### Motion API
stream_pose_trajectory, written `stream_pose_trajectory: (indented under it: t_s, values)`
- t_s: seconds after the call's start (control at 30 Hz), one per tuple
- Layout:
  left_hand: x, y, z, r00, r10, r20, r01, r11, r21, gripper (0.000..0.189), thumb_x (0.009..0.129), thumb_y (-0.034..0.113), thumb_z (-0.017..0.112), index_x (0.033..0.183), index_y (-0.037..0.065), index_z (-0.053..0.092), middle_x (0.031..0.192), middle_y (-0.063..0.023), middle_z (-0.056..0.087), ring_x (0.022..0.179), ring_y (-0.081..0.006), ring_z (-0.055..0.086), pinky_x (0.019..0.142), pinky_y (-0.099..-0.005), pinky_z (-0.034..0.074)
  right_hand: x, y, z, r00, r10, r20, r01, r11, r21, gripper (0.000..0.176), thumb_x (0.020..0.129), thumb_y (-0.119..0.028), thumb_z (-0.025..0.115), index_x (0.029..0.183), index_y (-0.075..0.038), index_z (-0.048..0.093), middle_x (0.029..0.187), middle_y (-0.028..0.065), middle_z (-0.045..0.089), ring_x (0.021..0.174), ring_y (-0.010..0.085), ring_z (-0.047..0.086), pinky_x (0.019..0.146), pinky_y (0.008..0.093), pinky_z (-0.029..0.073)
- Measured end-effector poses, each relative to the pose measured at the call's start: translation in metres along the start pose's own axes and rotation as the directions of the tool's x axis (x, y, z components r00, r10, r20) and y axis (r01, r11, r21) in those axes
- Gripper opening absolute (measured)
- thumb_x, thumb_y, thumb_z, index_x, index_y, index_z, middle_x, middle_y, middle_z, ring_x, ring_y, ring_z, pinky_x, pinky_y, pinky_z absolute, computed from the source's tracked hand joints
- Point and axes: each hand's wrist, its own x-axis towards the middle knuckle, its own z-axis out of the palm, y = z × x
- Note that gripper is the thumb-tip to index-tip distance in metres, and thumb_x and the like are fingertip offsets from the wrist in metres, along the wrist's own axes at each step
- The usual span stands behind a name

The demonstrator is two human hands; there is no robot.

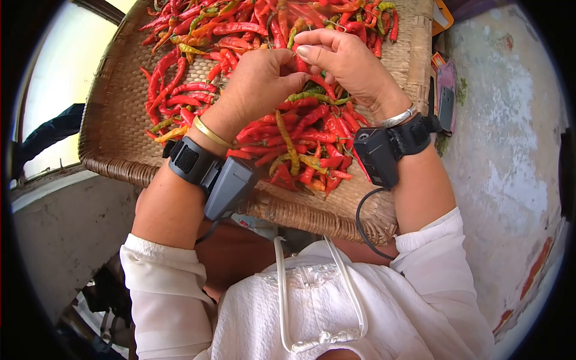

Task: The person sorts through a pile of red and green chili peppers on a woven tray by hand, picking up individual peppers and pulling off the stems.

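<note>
Both of my hands meet over a large woven basket tray [114, 120] heaped with chili peppers. My left hand [261, 84], with a gold bangle on its wrist, is closed, its thumb and fingers pinched at a red chili pepper [301, 63]. From the other side, my right hand [354, 66] pinches at the same pepper with thumb and forefinger; a silver bangle circles that wrist. Part of the pepper is hidden by the fingers. Below the hands lies a pile of red chilies [312, 129] with some green and yellow ones, and more chilies [240, 27] spread behind.
The thick woven rim [312, 219] rests close to my lap. Black devices are strapped to both wrists, and a cable [360, 219] loops from the right one. At the right are a phone [446, 108] and a worn wall [504, 162]. A window [60, 78] is on the left.
</note>
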Motion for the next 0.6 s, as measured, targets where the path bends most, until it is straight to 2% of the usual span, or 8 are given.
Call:
stream_pose_trajectory:
  t_s: [0.07, 0.13, 0.17, 0.3, 0.37, 0.5, 0.57, 0.6]
  values:
    - [0.003, -0.004, -0.002, 1.000, 0.024, -0.008, -0.024, 0.997, -0.068, 0.020, 0.078, 0.021, 0.064, 0.081, 0.001, 0.062, 0.064, -0.0064, 0.062, 0.059, -0.0155, 0.060, 0.054, -0.0291, 0.048, -0.004, -0.004, 0.004, 0.995, -0.097, 0.018, 0.096, 0.994, 0.048, 0.035, 0.083, -0.021, 0.062, 0.109, 0.002, 0.055, 0.078, 0.0012, 0.060, 0.070, 0.0064, 0.055, 0.059, 0.0207, 0.045]
    - [0.002, 0.008, -0.013, 0.977, -0.167, 0.132, 0.207, 0.893, -0.399, 0.022, 0.083, 0.023, 0.061, 0.080, 0.002, 0.061, 0.066, -0.0017, 0.060, 0.059, -0.0093, 0.058, 0.053, -0.0233, 0.046, -0.005, -0.005, 0.006, 0.996, -0.083, 0.022, 0.081, 0.995, 0.056, 0.038, 0.083, -0.018, 0.062, 0.114, 0.003, 0.053, 0.078, 0.0021, 0.060, 0.071, 0.0076, 0.056, 0.064, 0.0217, 0.046]
    - [0.000, 0.013, -0.014, 0.981, -0.150, 0.125, 0.190, 0.880, -0.436, 0.023, 0.086, 0.025, 0.058, 0.081, 0.002, 0.059, 0.069, 0.0007, 0.059, 0.058, -0.0049, 0.053, 0.051, -0.0186, 0.042, -0.004, -0.003, 0.005, 0.992, -0.118, 0.040, 0.117, 0.993, 0.024, 0.040, 0.084, -0.018, 0.061, 0.118, 0.001, 0.051, 0.081, 0.0007, 0.061, 0.069, 0.0047, 0.053, 0.059, 0.0192, 0.042]
    - [-0.001, 0.009, -0.017, 0.983, -0.125, 0.133, 0.181, 0.752, -0.634, 0.024, 0.087, 0.025, 0.057, 0.082, 0.003, 0.060, 0.068, 0.0001, 0.059, 0.054, -0.0043, 0.050, 0.049, -0.0187, 0.039, 0.002, 0.009, 0.007, 0.971, -0.235, 0.052, 0.228, 0.968, 0.108, 0.043, 0.084, -0.016, 0.061, 0.122, 0.000, 0.048, 0.080, -0.0017, 0.060, 0.067, 0.0013, 0.048, 0.054, 0.0167, 0.037]
    - [-0.001, 0.009, -0.017, 0.979, -0.175, 0.106, 0.199, 0.698, -0.688, 0.016, 0.090, 0.025, 0.055, 0.083, 0.011, 0.061, 0.065, 0.0060, 0.054, 0.054, -0.0009, 0.043, 0.050, -0.0156, 0.034, 0.003, 0.012, 0.008, 0.972, -0.231, 0.038, 0.229, 0.972, 0.058, 0.039, 0.084, -0.014, 0.061, 0.119, 0.001, 0.050, 0.078, -0.0025, 0.059, 0.066, 0.0010, 0.048, 0.054, 0.0165, 0.037]
    - [-0.001, 0.009, -0.017, 0.976, -0.149, 0.158, 0.213, 0.803, -0.556, 0.021, 0.090, 0.026, 0.055, 0.086, 0.007, 0.062, 0.069, 0.0050, 0.057, 0.057, -0.0024, 0.049, 0.051, -0.0165, 0.038, -0.001, 0.006, 0.005, 0.980, -0.193, -0.036, 0.182, 0.961, -0.209, 0.027, 0.078, -0.010, 0.061, 0.101, 0.003, 0.058, 0.065, -0.0028, 0.055, 0.057, 0.0042, 0.049, 0.050, 0.0215, 0.040]
    - [-0.002, 0.007, -0.010, 0.999, -0.039, -0.017, 0.036, 0.989, -0.144, 0.030, 0.084, 0.029, 0.060, 0.085, 0.000, 0.063, 0.062, -0.0054, 0.060, 0.057, -0.0134, 0.057, 0.054, -0.0275, 0.046, -0.003, 0.000, -0.004, 0.988, -0.156, -0.005, 0.152, 0.965, -0.215, 0.025, 0.077, -0.010, 0.061, 0.099, 0.003, 0.058, 0.065, -0.0033, 0.055, 0.056, 0.0042, 0.048, 0.050, 0.0207, 0.040]
    - [-0.003, 0.009, -0.013, 0.999, -0.039, -0.015, 0.036, 0.989, -0.144, 0.030, 0.084, 0.029, 0.060, 0.085, 0.000, 0.063, 0.062, -0.0054, 0.060, 0.057, -0.0134, 0.057, 0.054, -0.0275, 0.046, -0.004, -0.004, -0.007, 0.993, -0.119, 0.023, 0.121, 0.967, -0.222, 0.024, 0.077, -0.011, 0.060, 0.097, 0.003, 0.058, 0.064, -0.0038, 0.054, 0.055, 0.0042, 0.048, 0.049, 0.0198, 0.039]
